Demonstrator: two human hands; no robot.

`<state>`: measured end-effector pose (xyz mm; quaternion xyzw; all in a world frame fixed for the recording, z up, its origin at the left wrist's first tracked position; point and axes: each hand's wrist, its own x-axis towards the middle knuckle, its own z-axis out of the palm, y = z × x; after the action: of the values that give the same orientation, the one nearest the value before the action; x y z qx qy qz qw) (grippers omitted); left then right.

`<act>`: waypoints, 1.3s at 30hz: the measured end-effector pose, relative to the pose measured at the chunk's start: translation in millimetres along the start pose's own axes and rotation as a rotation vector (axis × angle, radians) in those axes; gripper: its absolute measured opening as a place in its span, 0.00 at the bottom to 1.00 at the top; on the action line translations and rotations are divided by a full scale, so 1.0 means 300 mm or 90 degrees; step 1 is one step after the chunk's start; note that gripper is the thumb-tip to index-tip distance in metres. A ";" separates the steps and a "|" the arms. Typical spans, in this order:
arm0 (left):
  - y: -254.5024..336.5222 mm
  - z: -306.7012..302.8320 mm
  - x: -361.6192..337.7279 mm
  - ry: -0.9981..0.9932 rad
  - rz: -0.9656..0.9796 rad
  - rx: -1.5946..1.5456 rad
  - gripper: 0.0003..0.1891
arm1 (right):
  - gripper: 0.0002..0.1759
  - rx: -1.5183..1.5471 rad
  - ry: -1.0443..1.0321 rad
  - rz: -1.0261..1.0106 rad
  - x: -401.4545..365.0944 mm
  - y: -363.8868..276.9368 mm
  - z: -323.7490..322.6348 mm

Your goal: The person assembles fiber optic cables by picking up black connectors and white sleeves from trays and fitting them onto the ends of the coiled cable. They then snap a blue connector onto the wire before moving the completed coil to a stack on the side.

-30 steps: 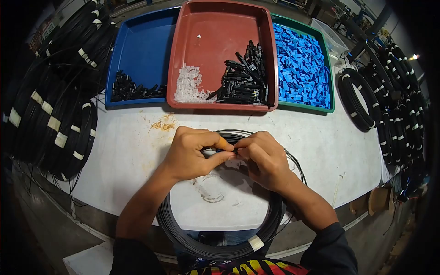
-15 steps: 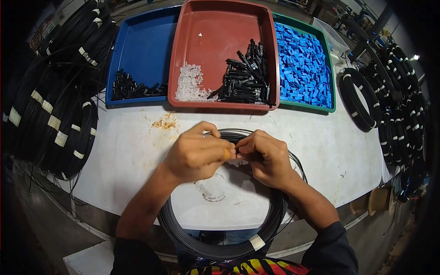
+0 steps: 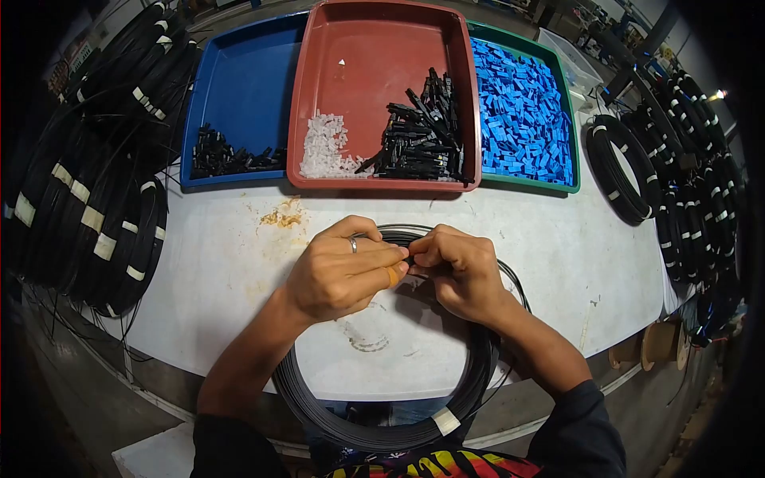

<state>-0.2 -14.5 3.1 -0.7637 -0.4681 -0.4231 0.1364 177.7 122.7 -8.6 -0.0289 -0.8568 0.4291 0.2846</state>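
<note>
A coil of black cable (image 3: 319,410) lies at the table's near edge, bound at the lower right by a white tape band (image 3: 445,421). Over its far side, my left hand (image 3: 343,271) and my right hand (image 3: 458,271) meet fingertip to fingertip. Both are closed in a pinch. Something small and dark shows between the fingertips, mostly hidden, and I cannot make out what it is. My left hand wears a ring and an orange band round one finger. Loose cable strands run out past my right wrist.
Behind the hands stand a blue tray (image 3: 243,76) with black parts, a red tray (image 3: 382,48) with white pieces and black connectors, and a green tray (image 3: 575,159) full of blue clips. Taped black cable coils (image 3: 84,207) crowd the left; another coil (image 3: 621,171) lies right.
My left fingers have straightened slightly near the pinch, and its ring now shows. Both hands stay together over the coil. The whole view has shifted a little.
</note>
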 end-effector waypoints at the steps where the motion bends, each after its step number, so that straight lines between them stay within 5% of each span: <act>1: -0.006 -0.003 -0.006 0.001 0.000 0.002 0.07 | 0.18 0.000 -0.001 -0.002 0.002 -0.002 0.003; 9: 0.020 -0.022 0.016 0.016 -0.336 -0.199 0.07 | 0.18 -0.303 0.076 -0.281 0.022 -0.049 -0.001; 13: 0.023 -0.011 0.017 0.022 -0.319 -0.203 0.06 | 0.17 -0.290 0.090 -0.286 0.024 -0.038 0.007; 15: 0.019 0.001 0.009 0.023 -0.204 -0.151 0.06 | 0.15 -0.061 0.019 -0.083 0.009 -0.015 -0.007; 19: 0.015 -0.007 0.019 0.000 -0.047 -0.046 0.06 | 0.15 0.071 -0.013 0.002 0.010 0.001 -0.011; 23: 0.007 -0.011 0.002 0.014 -0.074 -0.059 0.06 | 0.15 -0.009 0.005 -0.039 0.015 -0.025 -0.004; 26: 0.033 -0.031 0.023 0.017 -0.306 -0.176 0.06 | 0.17 -0.139 0.068 -0.154 0.020 -0.035 -0.002; 29: 0.035 -0.021 0.025 0.020 -0.401 -0.262 0.06 | 0.19 -0.227 0.094 -0.296 0.026 -0.024 -0.004; 32: 0.031 -0.011 0.023 0.017 -0.339 -0.243 0.05 | 0.20 -0.242 0.097 -0.317 0.027 -0.026 -0.004; 34: 0.030 -0.001 0.024 0.024 -0.263 -0.191 0.05 | 0.18 -0.134 0.043 -0.168 0.017 -0.019 -0.008; 39: 0.027 0.006 0.021 0.033 -0.143 -0.105 0.06 | 0.17 -0.104 0.055 -0.131 0.015 -0.018 -0.005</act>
<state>8.6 -13.9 8.4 -0.7040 -0.5103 -0.4925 0.0371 175.8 121.6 -1.7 0.0179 -0.8741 0.3250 0.3605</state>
